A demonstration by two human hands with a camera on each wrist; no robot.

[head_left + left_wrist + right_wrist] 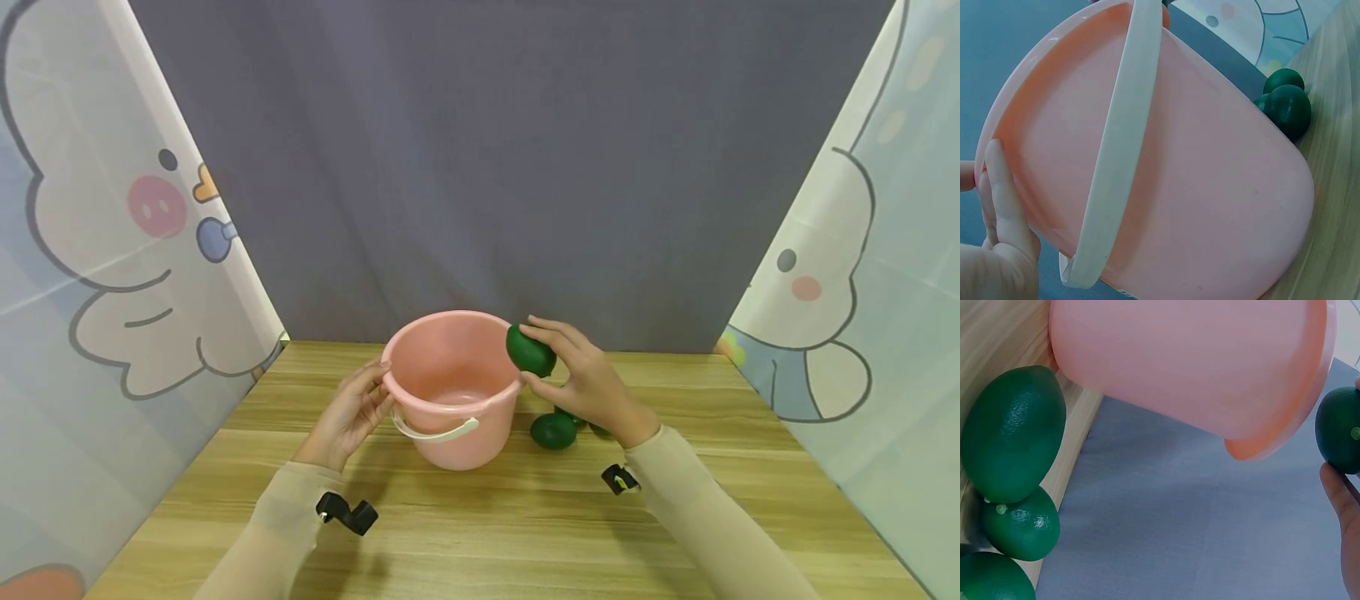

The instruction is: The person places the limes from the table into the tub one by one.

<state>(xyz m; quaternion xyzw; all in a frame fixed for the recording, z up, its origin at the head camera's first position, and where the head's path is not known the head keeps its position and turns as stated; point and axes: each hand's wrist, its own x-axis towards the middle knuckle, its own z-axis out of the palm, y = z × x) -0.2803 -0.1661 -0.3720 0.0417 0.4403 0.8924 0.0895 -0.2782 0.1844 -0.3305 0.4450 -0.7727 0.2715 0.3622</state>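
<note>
1. Head view: A person's left grip (352, 412) pinches the rim (446, 408) of a pink bucket (491, 427) on a wooden table (480, 533), as the right grip (581, 375) holds a dark green fruit (530, 352) between thumb and fingers by the bucket's right side. The fruit's smooth, rounded skin could slide from that fingertip hold; dropped here, it might clip the rim and roll across the table. Loose green fruits (553, 431) lie just right of the bucket, partly hidden below the right grip, where a low sweep of the wrist could send them rolling.

2. Left wrist view: Digits of the left grip take the rim from both sides, near the white handle (1110, 156) slung across the bucket. A one-sided pull could tip the bucket or shove it toward the loose fruits beyond; a swinging handle could snag the fingers.

3. Right wrist view: The held fruit sits near the rim at the frame's edge, thumb against it, most of the right grip out of shot. Brought in too low, it could bump the rim and be jarred loose. Three loose fruits cluster near the bucket's base, their round shapes liable to scatter if knocked.
</note>
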